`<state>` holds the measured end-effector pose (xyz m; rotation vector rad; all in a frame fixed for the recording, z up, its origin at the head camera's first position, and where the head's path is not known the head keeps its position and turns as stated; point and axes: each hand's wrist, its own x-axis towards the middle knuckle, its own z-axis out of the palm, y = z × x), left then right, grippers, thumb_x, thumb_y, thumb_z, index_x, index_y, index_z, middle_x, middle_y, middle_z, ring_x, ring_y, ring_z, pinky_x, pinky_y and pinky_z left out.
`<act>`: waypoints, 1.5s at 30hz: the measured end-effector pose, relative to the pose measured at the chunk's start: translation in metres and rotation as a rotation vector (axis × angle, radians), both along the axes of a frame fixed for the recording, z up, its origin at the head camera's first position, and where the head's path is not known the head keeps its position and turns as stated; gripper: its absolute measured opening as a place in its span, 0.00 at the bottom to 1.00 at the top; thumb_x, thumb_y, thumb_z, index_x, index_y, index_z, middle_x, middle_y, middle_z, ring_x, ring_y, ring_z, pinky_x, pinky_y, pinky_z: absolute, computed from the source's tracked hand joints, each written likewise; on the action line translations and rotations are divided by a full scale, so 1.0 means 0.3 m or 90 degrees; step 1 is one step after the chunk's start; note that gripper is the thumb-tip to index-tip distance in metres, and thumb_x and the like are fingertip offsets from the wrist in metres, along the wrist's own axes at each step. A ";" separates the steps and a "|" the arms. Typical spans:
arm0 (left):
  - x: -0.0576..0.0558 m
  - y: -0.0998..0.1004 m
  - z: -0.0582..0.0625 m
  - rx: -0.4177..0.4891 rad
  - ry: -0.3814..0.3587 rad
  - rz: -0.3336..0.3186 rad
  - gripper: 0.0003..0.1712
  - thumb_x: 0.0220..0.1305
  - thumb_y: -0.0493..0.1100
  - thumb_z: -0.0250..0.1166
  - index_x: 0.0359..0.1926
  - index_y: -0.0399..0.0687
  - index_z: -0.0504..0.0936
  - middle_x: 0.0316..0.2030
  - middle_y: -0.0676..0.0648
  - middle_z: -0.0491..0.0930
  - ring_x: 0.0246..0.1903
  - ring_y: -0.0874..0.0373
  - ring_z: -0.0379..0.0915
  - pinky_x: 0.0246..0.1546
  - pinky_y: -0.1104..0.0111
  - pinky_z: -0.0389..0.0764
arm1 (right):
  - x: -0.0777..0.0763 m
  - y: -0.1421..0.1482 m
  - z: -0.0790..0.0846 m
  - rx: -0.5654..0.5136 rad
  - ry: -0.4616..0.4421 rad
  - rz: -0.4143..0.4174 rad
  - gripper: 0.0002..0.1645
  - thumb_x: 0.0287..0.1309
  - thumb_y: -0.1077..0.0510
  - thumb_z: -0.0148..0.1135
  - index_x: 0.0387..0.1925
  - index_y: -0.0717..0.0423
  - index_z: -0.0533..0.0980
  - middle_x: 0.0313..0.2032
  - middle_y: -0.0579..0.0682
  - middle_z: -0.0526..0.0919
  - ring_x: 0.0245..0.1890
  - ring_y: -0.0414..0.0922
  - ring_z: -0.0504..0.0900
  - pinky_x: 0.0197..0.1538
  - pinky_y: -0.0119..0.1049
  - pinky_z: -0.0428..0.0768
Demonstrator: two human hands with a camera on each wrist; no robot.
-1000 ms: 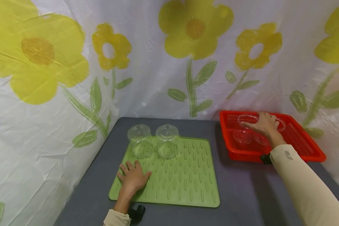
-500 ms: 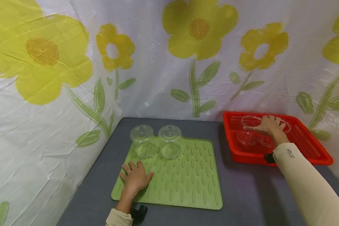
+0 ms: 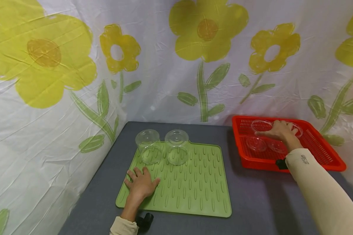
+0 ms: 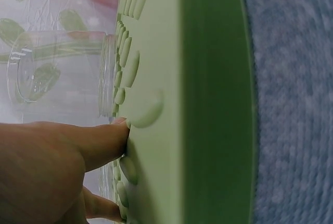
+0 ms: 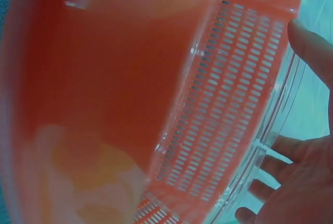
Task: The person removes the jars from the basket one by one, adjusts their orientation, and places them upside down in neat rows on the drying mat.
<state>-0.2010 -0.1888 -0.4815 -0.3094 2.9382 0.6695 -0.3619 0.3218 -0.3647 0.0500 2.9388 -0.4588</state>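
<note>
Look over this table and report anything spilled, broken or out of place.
Nothing stands out. No spill or damage shows; the two clear jars stand mouth down, side by side, on the green mat, with the red basket to its right.

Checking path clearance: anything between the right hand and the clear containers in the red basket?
Nothing visible. The right hand is over the clear containers, at their rims; the near wall of the red basket passes under the sleeve, not between.
</note>
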 end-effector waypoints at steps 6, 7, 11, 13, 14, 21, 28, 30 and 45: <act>0.001 0.007 0.007 -0.002 -0.007 0.004 0.48 0.71 0.56 0.63 0.75 0.24 0.55 0.72 0.13 0.43 0.72 0.13 0.30 0.67 0.23 0.42 | 0.013 0.011 -0.001 -0.031 0.022 0.000 0.68 0.55 0.26 0.64 0.66 0.83 0.55 0.62 0.86 0.56 0.63 0.85 0.48 0.61 0.82 0.51; 0.001 0.008 0.008 -0.003 -0.007 0.004 0.48 0.71 0.56 0.63 0.75 0.25 0.55 0.72 0.13 0.43 0.72 0.13 0.30 0.67 0.23 0.42 | 0.014 0.012 -0.001 -0.034 0.030 -0.001 0.67 0.55 0.25 0.64 0.66 0.82 0.56 0.61 0.85 0.58 0.62 0.84 0.50 0.61 0.82 0.52; -0.001 0.003 0.005 -0.003 -0.009 0.002 0.49 0.72 0.56 0.63 0.75 0.24 0.54 0.72 0.13 0.42 0.72 0.13 0.29 0.67 0.22 0.41 | 0.018 0.010 -0.001 -0.062 0.046 0.000 0.67 0.56 0.27 0.66 0.68 0.81 0.56 0.63 0.82 0.61 0.63 0.81 0.55 0.61 0.79 0.56; -0.001 0.001 0.003 -0.004 -0.012 0.001 0.50 0.72 0.57 0.62 0.75 0.24 0.54 0.72 0.13 0.41 0.72 0.13 0.28 0.67 0.22 0.41 | 0.020 0.006 0.000 -0.077 0.048 0.000 0.68 0.57 0.27 0.65 0.70 0.81 0.54 0.65 0.81 0.60 0.64 0.80 0.56 0.62 0.78 0.57; -0.001 0.001 0.002 -0.004 -0.016 0.000 0.50 0.72 0.57 0.62 0.75 0.24 0.53 0.72 0.13 0.40 0.72 0.13 0.28 0.67 0.22 0.40 | 0.021 0.003 0.000 -0.085 0.047 0.002 0.68 0.57 0.28 0.65 0.71 0.82 0.52 0.66 0.82 0.59 0.65 0.79 0.56 0.63 0.77 0.58; 0.000 0.002 0.001 0.002 -0.020 0.001 0.51 0.71 0.58 0.62 0.75 0.24 0.53 0.72 0.13 0.40 0.72 0.13 0.27 0.67 0.23 0.40 | 0.037 -0.022 0.016 -0.155 0.062 -0.002 0.68 0.56 0.30 0.69 0.72 0.78 0.50 0.66 0.79 0.61 0.64 0.75 0.63 0.65 0.71 0.67; 0.002 -0.001 -0.001 -0.001 -0.018 -0.001 0.50 0.72 0.57 0.62 0.75 0.24 0.53 0.72 0.13 0.40 0.72 0.13 0.28 0.67 0.22 0.40 | 0.056 -0.051 0.045 -0.189 0.079 -0.011 0.65 0.55 0.30 0.70 0.69 0.75 0.53 0.60 0.74 0.67 0.55 0.67 0.70 0.59 0.64 0.75; 0.003 -0.001 0.002 -0.001 -0.024 0.000 0.50 0.72 0.57 0.61 0.76 0.25 0.52 0.73 0.14 0.40 0.72 0.14 0.27 0.67 0.23 0.40 | 0.066 -0.058 0.053 -0.194 0.088 -0.010 0.65 0.55 0.31 0.70 0.69 0.76 0.53 0.60 0.74 0.66 0.56 0.67 0.69 0.59 0.64 0.74; 0.000 -0.005 -0.004 -0.009 -0.014 -0.008 0.50 0.72 0.58 0.61 0.75 0.24 0.53 0.72 0.13 0.40 0.71 0.12 0.28 0.66 0.22 0.42 | 0.138 -0.092 0.082 -0.205 0.130 0.013 0.70 0.56 0.30 0.69 0.75 0.74 0.46 0.71 0.78 0.58 0.67 0.73 0.63 0.67 0.70 0.66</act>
